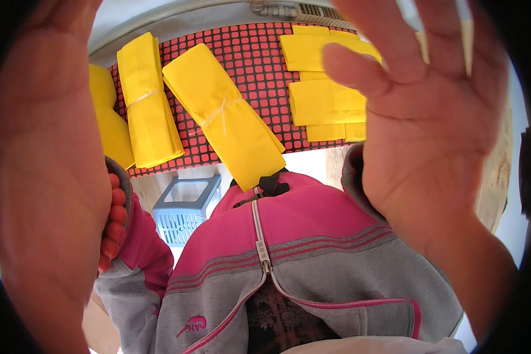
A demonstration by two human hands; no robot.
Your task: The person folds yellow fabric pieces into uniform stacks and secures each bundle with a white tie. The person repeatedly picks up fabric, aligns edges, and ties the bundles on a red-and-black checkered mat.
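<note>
Both my hands are raised close to the head view, palms showing and nothing in them. My left hand (44, 159) fills the left side, lying flat, its fingers mostly cut off at the top. Red beads (117, 214) circle that wrist. On the right, my right hand (433, 127) spreads its thumb and fingers. Beyond them, a tied bundle of folded yellow cloth (224, 115) slants over the table's near edge. A second tied bundle (148, 103) lies to its left. Folded yellow pieces (327, 103) are stacked at the right, partly behind my right hand.
The table has a red and black checked cover (251, 65). More yellow cloth (109, 121) lies at its left end, partly hidden. Below the near edge stands a blue plastic stool or basket (186, 206). A pipe (274, 10) and radiator (318, 13) run behind the table.
</note>
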